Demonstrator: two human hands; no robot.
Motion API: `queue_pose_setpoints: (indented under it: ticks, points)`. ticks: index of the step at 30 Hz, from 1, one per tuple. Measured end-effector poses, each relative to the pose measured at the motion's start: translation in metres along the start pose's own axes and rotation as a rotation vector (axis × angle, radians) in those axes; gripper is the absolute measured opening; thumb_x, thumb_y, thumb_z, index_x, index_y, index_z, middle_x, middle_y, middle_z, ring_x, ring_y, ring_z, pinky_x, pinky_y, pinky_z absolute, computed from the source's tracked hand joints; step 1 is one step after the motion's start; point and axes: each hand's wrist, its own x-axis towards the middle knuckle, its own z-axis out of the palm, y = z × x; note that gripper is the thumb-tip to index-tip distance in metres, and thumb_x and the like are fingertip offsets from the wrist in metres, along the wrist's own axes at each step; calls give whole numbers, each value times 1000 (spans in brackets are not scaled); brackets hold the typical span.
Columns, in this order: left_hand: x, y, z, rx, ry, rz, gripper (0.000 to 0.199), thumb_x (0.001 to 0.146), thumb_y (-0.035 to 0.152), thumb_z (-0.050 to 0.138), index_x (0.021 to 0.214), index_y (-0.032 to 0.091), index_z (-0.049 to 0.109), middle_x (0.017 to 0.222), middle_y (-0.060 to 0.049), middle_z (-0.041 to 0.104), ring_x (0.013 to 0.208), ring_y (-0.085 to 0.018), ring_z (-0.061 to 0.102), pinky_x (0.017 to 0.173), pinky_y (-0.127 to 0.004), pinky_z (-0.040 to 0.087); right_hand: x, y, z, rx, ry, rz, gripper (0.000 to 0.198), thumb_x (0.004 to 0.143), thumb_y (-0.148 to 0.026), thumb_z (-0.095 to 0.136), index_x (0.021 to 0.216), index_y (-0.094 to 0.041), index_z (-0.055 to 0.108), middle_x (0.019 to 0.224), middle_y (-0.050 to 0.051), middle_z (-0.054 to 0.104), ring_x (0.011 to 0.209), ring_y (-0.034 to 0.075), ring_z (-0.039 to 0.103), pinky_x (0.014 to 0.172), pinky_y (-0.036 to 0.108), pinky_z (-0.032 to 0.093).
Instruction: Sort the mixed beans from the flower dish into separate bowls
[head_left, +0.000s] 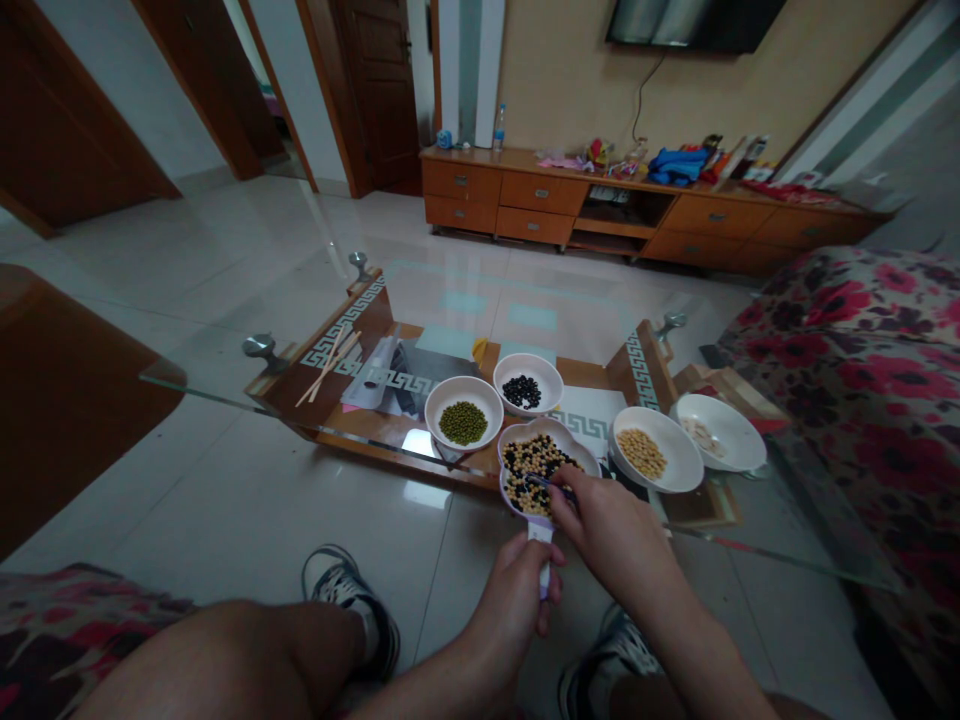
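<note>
My left hand is closed round the handle of a flower-shaped, long-handled dish, white with a purple rim, at the glass table's front edge. Mixed black and yellow beans cover most of its inside. In my right hand, pinched between thumb and fingers, is a thin dark utensil; its tip is among the beans, and its kind is unclear. Behind the dish stand a bowl of green beans and a bowl of black beans. On the right, one bowl holds yellow beans.
Another white bowl, with a few pale pieces inside, stands at the far right of the glass table. Chopsticks and papers show at the left. Beyond is a wooden cabinet; a floral-covered seat is at right.
</note>
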Motion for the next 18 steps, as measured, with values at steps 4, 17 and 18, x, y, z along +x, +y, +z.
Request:
queue_pose_setpoints:
  ticks: [4, 17, 18]
  points:
    - [0, 0, 0, -3, 2, -9, 27, 72, 42, 43, 80, 18, 52, 58, 4, 46, 38, -7, 31, 41, -24, 22, 2, -4, 4, -27, 11, -13, 24, 96, -34, 40, 101, -25, 62, 86, 4, 72, 79, 19, 69, 55, 25, 32]
    - [0, 0, 2, -2, 11, -4, 29, 70, 44, 43, 81, 19, 52, 58, 4, 46, 40, -8, 32, 41, -24, 23, 5, -4, 9, -50, 15, -26, 24, 97, -33, 40, 104, -26, 62, 90, 4, 73, 81, 19, 70, 55, 25, 34]
    - [-1, 0, 1, 0, 11, -6, 29, 69, 43, 43, 81, 18, 52, 59, 4, 46, 40, -8, 32, 41, -24, 23, 5, -4, 9, -50, 11, -25, 25, 97, -33, 40, 104, -26, 62, 89, 4, 73, 81, 19, 70, 56, 25, 34]
